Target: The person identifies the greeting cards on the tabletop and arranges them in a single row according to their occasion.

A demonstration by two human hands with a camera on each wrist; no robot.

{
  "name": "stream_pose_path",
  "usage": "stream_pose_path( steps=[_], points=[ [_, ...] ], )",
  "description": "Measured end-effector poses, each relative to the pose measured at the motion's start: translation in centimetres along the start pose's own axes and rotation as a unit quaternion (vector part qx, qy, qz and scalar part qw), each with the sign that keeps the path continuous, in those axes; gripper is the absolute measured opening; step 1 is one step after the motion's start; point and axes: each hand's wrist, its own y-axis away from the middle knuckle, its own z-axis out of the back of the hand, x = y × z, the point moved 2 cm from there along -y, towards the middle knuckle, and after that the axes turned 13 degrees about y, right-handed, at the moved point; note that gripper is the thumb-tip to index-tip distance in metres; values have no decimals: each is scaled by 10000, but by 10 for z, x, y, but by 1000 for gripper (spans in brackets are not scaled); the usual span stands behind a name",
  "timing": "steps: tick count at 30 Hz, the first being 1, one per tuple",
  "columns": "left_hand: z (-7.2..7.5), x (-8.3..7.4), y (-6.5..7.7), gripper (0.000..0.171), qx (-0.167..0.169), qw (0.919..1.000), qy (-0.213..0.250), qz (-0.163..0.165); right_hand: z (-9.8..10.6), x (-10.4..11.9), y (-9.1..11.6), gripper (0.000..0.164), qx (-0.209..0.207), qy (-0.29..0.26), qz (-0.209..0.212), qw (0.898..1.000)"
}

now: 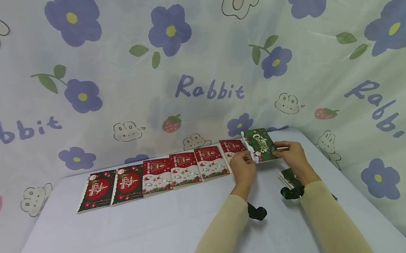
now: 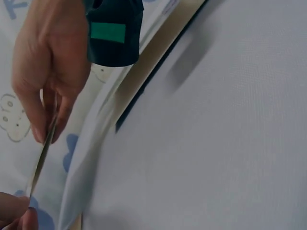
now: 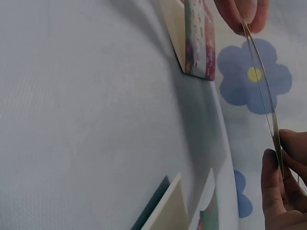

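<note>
A green Christmas card (image 1: 259,145) is held up above the table by both hands. My left hand (image 1: 243,168) pinches its left edge, and my right hand (image 1: 293,157) pinches the right edge with thumb and fingers. Seen edge-on in the right wrist view, the folded card (image 3: 264,84) has its two leaves slightly apart, with the right hand's fingers (image 3: 273,191) at its lower end. In the left wrist view the right hand (image 2: 53,62) grips the card's upper end. Below the right hand lies another green card (image 1: 291,176), partly covered by the wrist and its dark strap.
To the left, a row of cards stands on the white table (image 1: 126,246): two black ones with red circles (image 1: 94,190), then several red and white ones (image 1: 185,168). A printed rabbit-and-flower curtain (image 1: 122,77) rises behind and at both sides.
</note>
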Motion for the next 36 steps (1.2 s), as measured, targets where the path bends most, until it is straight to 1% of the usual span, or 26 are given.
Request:
stream_pose_path(
  steps=[5,9,12,15,19,22,26,32,36],
  points=[
    [-9,4,2,26,-28,9997,-178,-149,0,-5,-5,42,-181,212,-62,9996],
    [-13,7,3,26,3,9993,-234,-281,0,-8,-9,41,-223,323,-96,9992],
    [-15,7,4,27,39,9990,-337,-289,0,-9,-12,41,-255,405,-89,9988],
    [-16,7,5,26,53,9988,-427,-240,-1,-10,-15,40,-268,454,-87,9986],
    [-20,10,5,18,99,9985,-510,-149,-2,-11,-18,41,-263,523,-92,9982],
    [-22,13,4,15,134,9982,-570,-106,-3,-11,-20,42,-274,578,-119,9979],
    [-22,16,4,18,155,9981,-588,-54,-4,-13,-22,42,-269,712,-168,9970],
    [-23,19,5,21,248,9984,-462,189,-7,-15,-24,40,-207,907,-286,9952],
    [-23,20,6,22,307,9985,-376,251,-9,-15,-24,41,-172,1014,-363,9940]
  ],
)
